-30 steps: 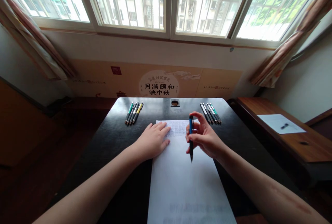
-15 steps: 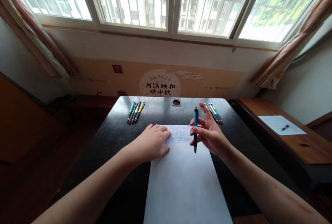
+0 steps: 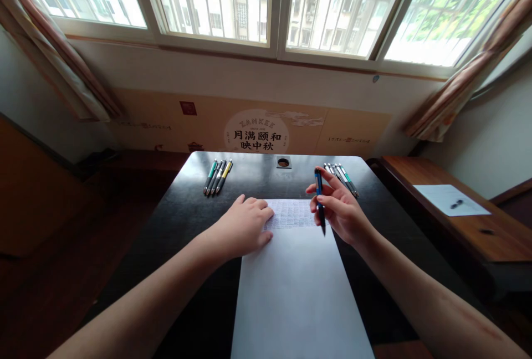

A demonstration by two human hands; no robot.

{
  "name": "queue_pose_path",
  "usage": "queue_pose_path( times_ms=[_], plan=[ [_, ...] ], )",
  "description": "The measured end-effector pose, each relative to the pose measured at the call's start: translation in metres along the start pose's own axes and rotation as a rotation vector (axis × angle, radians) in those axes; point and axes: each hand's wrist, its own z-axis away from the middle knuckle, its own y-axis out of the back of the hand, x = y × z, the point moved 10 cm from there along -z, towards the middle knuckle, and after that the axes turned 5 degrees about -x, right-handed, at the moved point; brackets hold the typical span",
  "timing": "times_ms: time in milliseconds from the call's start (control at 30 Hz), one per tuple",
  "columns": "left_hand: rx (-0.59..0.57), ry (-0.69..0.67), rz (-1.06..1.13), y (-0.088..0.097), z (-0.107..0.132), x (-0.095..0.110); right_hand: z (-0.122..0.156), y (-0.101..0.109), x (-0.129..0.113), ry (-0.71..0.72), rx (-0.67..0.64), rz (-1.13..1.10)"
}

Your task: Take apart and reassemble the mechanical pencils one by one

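Note:
A long white sheet of paper (image 3: pixel 297 287) lies on the dark table, with rows of small handwriting across its far end. My left hand (image 3: pixel 247 226) rests flat on the sheet's left side, fingers spread beside the writing. Between the thumb and fingers of my right hand (image 3: pixel 343 212) is a blue pen (image 3: pixel 320 195) with a black grip. The pen stands nearly upright above the right part of the writing, its tip pointing down and apparently off the paper.
Several pens (image 3: pixel 218 177) lie side by side at the table's far left. More pens (image 3: pixel 343 179) lie behind my right hand. A square fitting with a round hole (image 3: pixel 284 163) sits at the far edge. Right of the black table (image 3: pixel 174 226), a wooden bench (image 3: pixel 419 168) bears a paper (image 3: pixel 451 199).
The blue pen has shifted slightly right and tilted, its tip now leaning right. My right index finger has come down onto the pen's upper end. My left hand stays in place.

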Motion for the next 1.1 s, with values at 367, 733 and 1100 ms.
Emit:
queue_pose_path(
  times_ms=[367,733,1100],
  plan=[
    [0.012,-0.214,0.013,-0.010,-0.008,0.017,0.005,-0.012,-0.017,0.065,-0.118,0.148],
    [-0.056,-0.218,0.078,-0.018,-0.008,0.012,0.000,-0.006,0.021,0.019,-0.229,0.334],
    [-0.020,-0.238,0.062,-0.018,-0.009,0.011,-0.006,-0.022,0.031,0.058,-0.306,0.656]
  ],
)
